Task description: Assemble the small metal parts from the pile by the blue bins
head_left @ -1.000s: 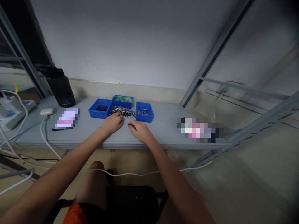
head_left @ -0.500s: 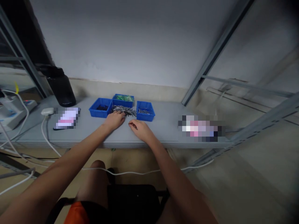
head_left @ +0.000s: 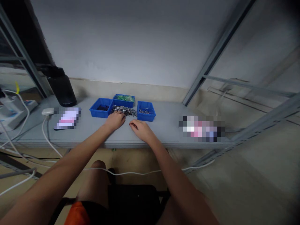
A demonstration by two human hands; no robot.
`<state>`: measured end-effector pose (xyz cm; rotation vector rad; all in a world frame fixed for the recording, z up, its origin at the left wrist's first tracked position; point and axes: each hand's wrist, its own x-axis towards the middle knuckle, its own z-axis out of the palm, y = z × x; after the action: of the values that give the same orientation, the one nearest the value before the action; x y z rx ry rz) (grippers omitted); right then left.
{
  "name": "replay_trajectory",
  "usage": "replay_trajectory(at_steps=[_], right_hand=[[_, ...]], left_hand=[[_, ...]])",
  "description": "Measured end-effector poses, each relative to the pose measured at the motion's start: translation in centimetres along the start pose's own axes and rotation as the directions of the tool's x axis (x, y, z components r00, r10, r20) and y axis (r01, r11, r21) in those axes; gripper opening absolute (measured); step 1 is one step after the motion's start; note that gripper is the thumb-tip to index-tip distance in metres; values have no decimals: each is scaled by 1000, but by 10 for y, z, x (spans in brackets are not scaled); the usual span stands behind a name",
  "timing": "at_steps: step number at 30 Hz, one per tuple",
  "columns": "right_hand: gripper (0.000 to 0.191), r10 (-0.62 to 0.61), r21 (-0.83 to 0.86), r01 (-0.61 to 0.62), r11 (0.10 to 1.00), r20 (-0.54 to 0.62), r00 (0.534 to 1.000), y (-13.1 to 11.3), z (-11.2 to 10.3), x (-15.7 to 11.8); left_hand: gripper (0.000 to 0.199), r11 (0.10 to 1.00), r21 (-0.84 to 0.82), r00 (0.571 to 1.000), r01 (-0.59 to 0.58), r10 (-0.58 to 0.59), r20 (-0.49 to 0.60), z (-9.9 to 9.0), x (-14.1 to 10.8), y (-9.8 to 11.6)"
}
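A loose pile of thin, silvery metal pieces [head_left: 125, 110] lies on the grey tabletop between the blue trays. My left hand [head_left: 116, 120] rests palm down at the pile's near edge, its fingers apart and reaching onto the pieces; the fingertips are partly hidden. Just to the right, my right hand [head_left: 140, 128] is closed in a pinch above the table, and whatever its fingers hold is too small to make out. The right blue tray [head_left: 146, 117] has some similar thin pieces in it. Small dark pieces lie in the left blue tray [head_left: 98, 114].
Behind the pile stands a third blue tray [head_left: 117, 103] with green, plastic-looking contents. On the left are a phone [head_left: 68, 118], a black bottle [head_left: 61, 87] and a white power strip [head_left: 18, 114] with cables. A blurred-out object [head_left: 200, 128] lies at right. Metal shelf posts flank the table.
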<state>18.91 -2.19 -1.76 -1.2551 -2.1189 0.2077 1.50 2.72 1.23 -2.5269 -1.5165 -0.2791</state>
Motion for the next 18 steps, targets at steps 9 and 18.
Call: replay_trajectory(at_steps=[9,18], right_hand=[[15,-7,-15,7,1000,9,1000,-2,-2,0],[16,2,-12,-2,1000,25,1000,0,-1,0]], left_hand=[[29,992,-104,996,67,-72,-52,4,1,-3],[27,974,-196,989,110,-127,-78,7,4,-10]])
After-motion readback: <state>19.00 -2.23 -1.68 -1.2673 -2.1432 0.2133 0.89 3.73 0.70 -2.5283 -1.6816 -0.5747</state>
